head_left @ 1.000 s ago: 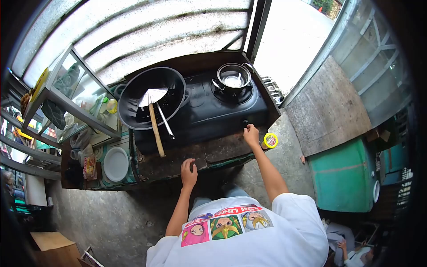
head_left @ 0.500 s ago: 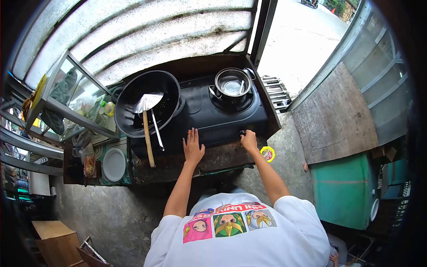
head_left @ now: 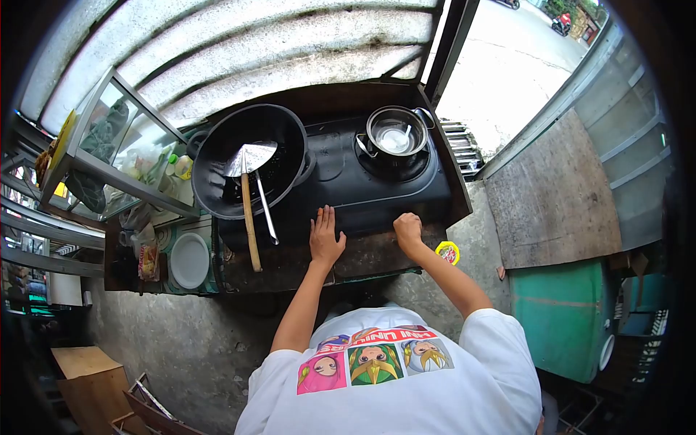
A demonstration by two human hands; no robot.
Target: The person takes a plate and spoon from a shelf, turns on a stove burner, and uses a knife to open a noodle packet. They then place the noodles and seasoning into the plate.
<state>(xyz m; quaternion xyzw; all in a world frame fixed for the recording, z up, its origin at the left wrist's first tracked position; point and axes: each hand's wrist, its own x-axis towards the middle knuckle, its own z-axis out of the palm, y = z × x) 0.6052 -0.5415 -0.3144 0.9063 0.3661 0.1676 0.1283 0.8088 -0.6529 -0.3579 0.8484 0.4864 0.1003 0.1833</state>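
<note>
My left hand (head_left: 328, 243) lies open at the front edge of the black gas stove (head_left: 326, 190), fingers stretched forward. My right hand (head_left: 409, 230) is closed at the stove's front right, where a dark knob showed at its fingertips a moment ago; the hand hides it now. A large black wok (head_left: 210, 174) sits on the left side of the stove. In it rests a metal spatula (head_left: 251, 156) with a wooden handle, beside a second utensil with a metal handle (head_left: 267, 210). On the right burner stands a small metal pot (head_left: 377, 132) with a light-coloured spoon inside.
A glass display case (head_left: 138, 156) with food bags stands at the left. A white plate (head_left: 189, 261) lies on the counter's left end. A yellow-rimmed lid or container (head_left: 447, 253) is by the right corner. A wooden board (head_left: 554, 192) and green cabinet (head_left: 554, 315) are at right.
The view has shifted slightly, so the stove appears further right. My right hand has turned at the knob, which is now covered. My left hand stays flat at the stove's edge.
</note>
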